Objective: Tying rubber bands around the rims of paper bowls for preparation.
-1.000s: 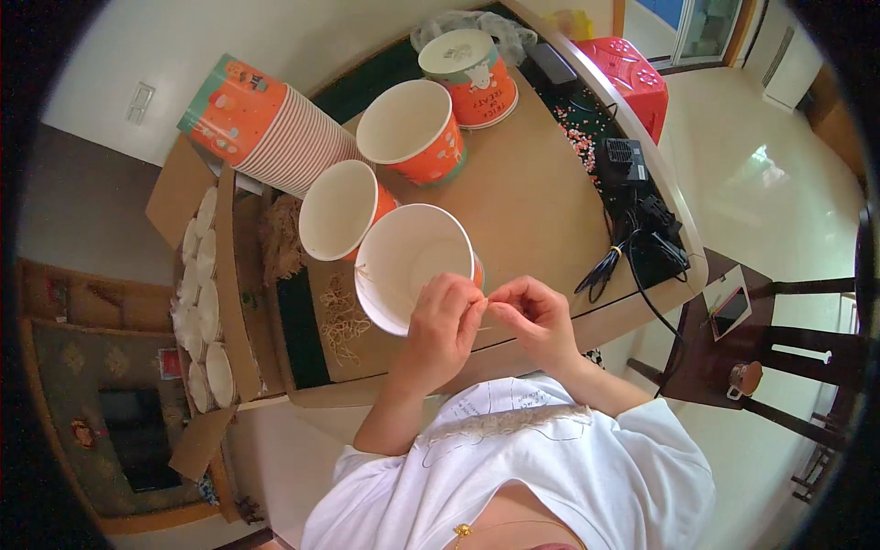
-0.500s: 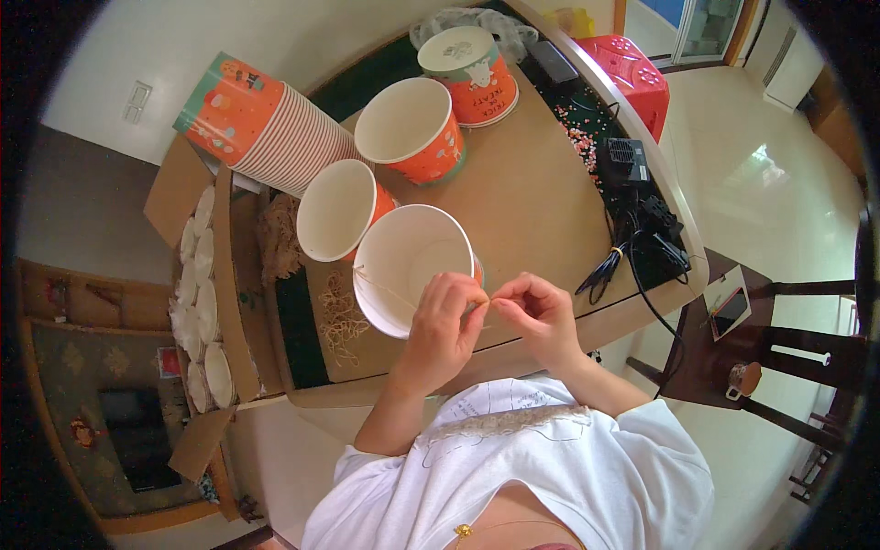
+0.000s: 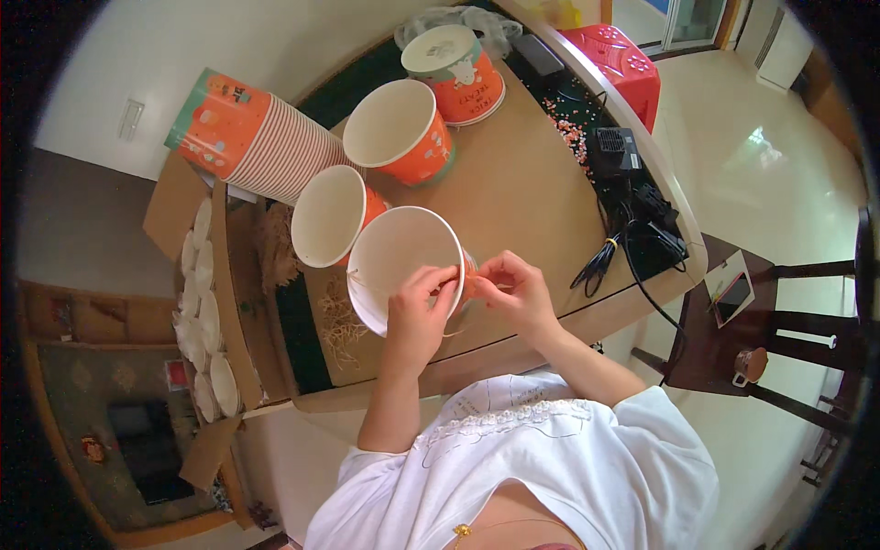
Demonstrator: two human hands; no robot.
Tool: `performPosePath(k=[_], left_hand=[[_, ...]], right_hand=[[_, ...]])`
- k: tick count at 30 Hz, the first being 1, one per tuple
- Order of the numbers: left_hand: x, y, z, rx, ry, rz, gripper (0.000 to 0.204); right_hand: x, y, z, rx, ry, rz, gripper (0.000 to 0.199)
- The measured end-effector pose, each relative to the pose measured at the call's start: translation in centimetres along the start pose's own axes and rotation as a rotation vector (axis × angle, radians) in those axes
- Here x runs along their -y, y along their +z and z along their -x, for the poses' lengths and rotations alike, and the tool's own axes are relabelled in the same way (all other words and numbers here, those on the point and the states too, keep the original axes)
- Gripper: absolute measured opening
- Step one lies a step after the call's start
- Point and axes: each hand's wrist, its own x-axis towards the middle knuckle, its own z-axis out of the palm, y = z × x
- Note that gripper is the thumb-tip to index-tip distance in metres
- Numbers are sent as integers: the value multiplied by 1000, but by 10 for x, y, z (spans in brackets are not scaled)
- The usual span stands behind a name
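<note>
The left hand (image 3: pixel 414 307) pinches the near rim of a white-lined paper bucket (image 3: pixel 401 261), fingers closed on it. The right hand (image 3: pixel 513 289), just to its right, has fingertips pressed together on a thin string (image 3: pixel 446 271) at the same rim. The bucket sits at the near edge of the table (image 3: pixel 522 197); it looks light, thin-walled and easily dented, so the stiff rolled rim seems the safest hold. It appears empty, as do two open orange buckets (image 3: pixel 330 215) (image 3: pixel 394 128) beyond. Further off stands an upturned bucket (image 3: pixel 456 60). A stack of buckets (image 3: pixel 252 137) lies far left, above a cardboard box (image 3: pixel 220 302) of white lids (image 3: pixel 200 321).
</note>
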Motion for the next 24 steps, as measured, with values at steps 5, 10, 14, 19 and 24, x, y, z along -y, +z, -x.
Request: performPosePath(k=[5, 10, 14, 19, 24], left_hand=[[2, 2, 1, -14, 3, 11, 16], [5, 4, 1, -11, 22, 28, 13], [4, 2, 2, -17, 48, -31, 9], [3, 4, 2, -5, -33, -31, 6], [5, 3, 1, -18, -86, 127, 6]], right_hand=[[-2, -3, -1, 40, 31, 17, 12], [1, -1, -2, 80, 44, -14, 12], [7, 1, 0, 87, 80, -5, 12], [10, 2, 1, 81, 57, -4, 11], [21, 1, 6, 43, 85, -10, 11]])
